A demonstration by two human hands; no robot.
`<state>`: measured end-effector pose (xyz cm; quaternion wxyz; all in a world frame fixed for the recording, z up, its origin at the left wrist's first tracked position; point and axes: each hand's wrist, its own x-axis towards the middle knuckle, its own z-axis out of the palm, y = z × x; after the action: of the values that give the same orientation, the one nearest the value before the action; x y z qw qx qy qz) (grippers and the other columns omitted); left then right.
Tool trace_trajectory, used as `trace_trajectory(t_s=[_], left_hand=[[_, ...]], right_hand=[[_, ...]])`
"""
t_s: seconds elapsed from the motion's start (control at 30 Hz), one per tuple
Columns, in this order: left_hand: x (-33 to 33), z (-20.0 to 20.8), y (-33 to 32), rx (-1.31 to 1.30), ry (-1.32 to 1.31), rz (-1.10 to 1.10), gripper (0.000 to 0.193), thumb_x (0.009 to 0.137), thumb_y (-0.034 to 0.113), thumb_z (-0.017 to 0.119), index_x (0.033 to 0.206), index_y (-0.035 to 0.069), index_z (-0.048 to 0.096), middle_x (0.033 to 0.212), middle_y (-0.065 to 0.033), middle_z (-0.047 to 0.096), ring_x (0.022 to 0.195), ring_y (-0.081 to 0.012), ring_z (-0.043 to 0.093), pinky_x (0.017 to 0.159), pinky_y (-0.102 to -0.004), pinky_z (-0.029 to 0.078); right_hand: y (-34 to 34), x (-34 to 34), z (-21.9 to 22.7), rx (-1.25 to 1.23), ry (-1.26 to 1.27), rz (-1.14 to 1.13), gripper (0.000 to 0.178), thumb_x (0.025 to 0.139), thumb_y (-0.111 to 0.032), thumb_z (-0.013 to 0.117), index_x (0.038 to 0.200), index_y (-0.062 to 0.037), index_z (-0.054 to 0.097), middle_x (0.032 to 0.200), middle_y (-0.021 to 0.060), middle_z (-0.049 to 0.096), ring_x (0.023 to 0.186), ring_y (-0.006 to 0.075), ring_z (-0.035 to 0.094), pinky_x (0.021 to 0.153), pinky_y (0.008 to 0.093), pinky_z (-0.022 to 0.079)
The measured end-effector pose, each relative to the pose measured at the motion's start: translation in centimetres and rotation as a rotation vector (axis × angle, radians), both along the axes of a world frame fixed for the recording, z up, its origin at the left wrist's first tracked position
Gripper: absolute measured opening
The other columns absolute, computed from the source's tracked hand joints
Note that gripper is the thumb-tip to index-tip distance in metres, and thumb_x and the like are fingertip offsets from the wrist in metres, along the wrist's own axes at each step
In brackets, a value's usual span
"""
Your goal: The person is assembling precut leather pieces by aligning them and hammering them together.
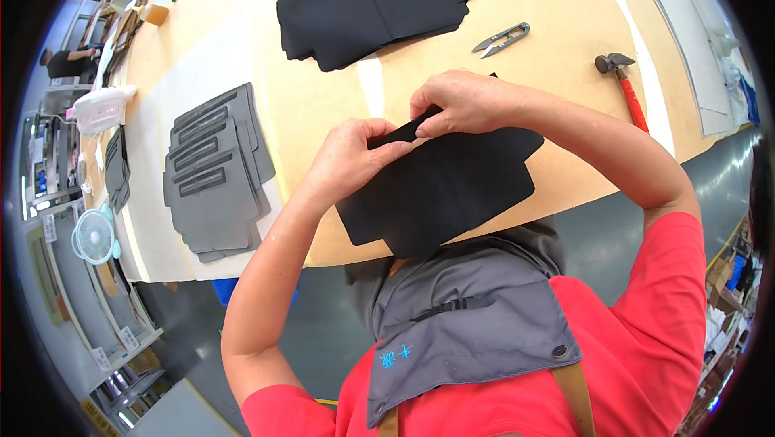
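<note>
A black flat panel with notched corners lies at the table's near edge, in front of my body, and partly overhangs it. My left hand pinches its far edge between thumb and fingers. Just to the right, my right hand grips the same edge, which is lifted and folded over in a narrow strip between the two hands. The fingertips are close together, and the right fingers hide part of the fold. Whether the panel is leather or fabric I cannot tell.
Beyond my hands lies a stack of black panels, the top one slotted. Grey slotted panels are piled at the left. Thread snips and a red-handled hammer rest at the right. A small fan stands beyond the table's left end.
</note>
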<state>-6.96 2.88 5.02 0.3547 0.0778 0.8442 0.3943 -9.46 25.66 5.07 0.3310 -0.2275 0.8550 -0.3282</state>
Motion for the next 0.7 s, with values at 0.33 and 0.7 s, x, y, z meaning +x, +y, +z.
trace_trajectory(t_s=[0.33,0.7], left_hand=[[1.8,-2.1,0.8,0.109,0.182,0.222,0.018,0.097,0.017,0.068,0.105,0.001,0.072,0.082,-0.0008,0.068,0.077,-0.0059,0.060,0.071,-0.0259,0.050],[0.9,-0.8,0.0,0.161,-0.011,0.143,0.024,0.095,0.020,0.073,0.107,-0.001,0.074,0.084,-0.0002,0.070,0.076,-0.0063,0.062,0.070,-0.0265,0.051]], right_hand=[[-0.3,2.5,-1.0,-0.083,0.445,0.022,0.018,0.094,-0.021,0.066,0.099,-0.0041,0.069,0.086,0.0116,0.067,0.095,0.0278,0.063,0.107,0.0409,0.035],[0.9,1.4,0.2,-0.035,0.015,-0.109,0.022,0.093,-0.023,0.069,0.100,-0.0022,0.074,0.086,0.0090,0.076,0.089,0.0253,0.070,0.083,0.0387,0.052]])
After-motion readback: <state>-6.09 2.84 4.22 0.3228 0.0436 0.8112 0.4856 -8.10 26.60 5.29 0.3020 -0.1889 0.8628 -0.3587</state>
